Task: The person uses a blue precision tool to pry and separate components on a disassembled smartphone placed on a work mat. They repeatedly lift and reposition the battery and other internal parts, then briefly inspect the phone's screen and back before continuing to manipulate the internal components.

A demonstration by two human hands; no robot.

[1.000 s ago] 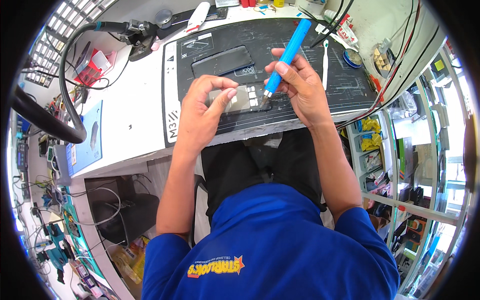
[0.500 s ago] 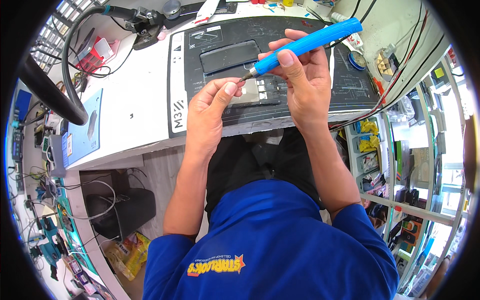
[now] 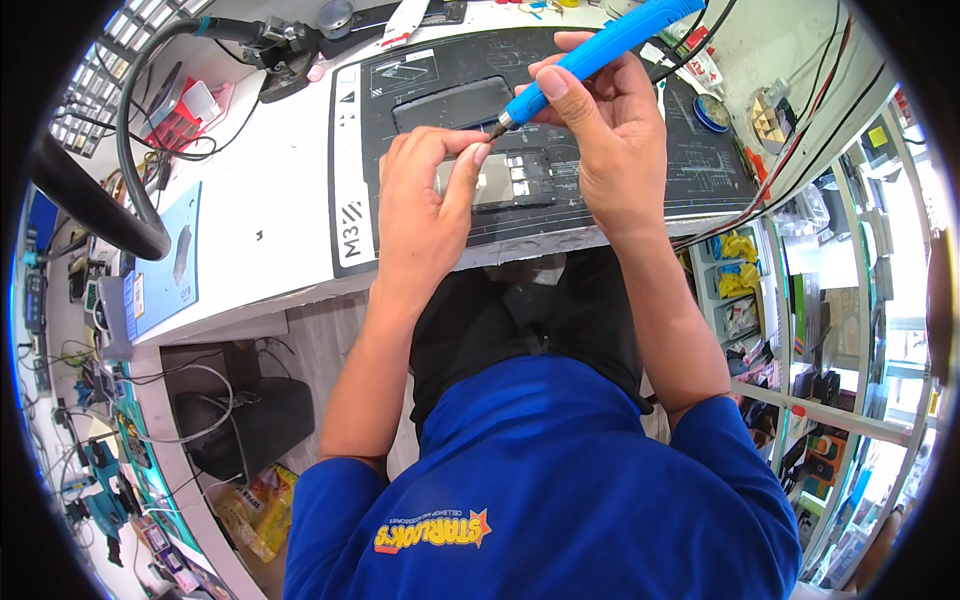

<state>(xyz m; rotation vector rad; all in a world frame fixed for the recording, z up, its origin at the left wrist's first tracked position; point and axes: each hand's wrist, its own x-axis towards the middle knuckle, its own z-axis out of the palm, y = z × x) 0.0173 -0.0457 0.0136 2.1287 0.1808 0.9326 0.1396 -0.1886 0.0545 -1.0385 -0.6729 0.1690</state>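
My right hand is closed around a blue pen-shaped tool, which slants down to the left. It has a metal collar and a narrow dark tip. At that tip, the thumb and forefinger of my left hand are pinched together; whether they hold the tip or something tiny there cannot be made out. Under my hands lies an opened phone with its inner parts showing, its left part hidden by my left hand. Beyond it rests a dark flat phone panel, with a raised rim.
A black printed work mat covers this part of the white bench. A round tin sits at its right. To the left are a blue mat, a thick black arm and a red tray. Cables run down the right wall.
My left hand has shifted up and slightly right, its fingers still at the tool's tip. The tool has risen and tilts more steeply in my right hand.
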